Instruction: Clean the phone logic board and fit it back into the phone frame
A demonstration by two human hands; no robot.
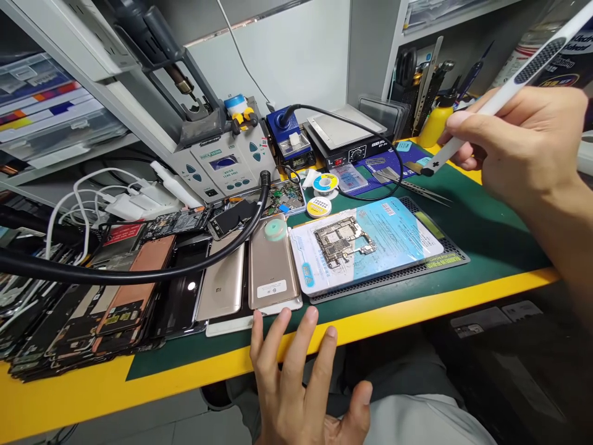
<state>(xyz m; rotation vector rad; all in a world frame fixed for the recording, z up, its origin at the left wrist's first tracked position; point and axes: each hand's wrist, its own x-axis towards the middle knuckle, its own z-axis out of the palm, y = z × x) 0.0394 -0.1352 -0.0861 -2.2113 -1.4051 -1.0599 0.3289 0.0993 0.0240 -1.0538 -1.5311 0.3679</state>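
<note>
My right hand (523, 136) is closed around a white pen-shaped tool (503, 93) with a dark textured patch. A plus mark shows near the tool's low end, above the mat by the tweezers (417, 185). Just what kind of tool it is, I cannot make out. My left hand (301, 383) is in front of the bench's yellow edge, fingers spread, holding nothing. Its fingertips are nearest to two gold phone back covers (273, 266). A bare phone circuit board (343, 240) lies on a blue and white flat package (398, 232), upon a grey perforated pad (451, 261).
Stacked phone parts (83, 315) fill the left of the bench. Behind stand a soldering station (227, 164), a blue iron unit (287, 133) and a heating plate (347, 139). A thick black cable (194, 269) arches across the front. Solder spools (319, 207) and a yellow bottle (435, 123) are further back.
</note>
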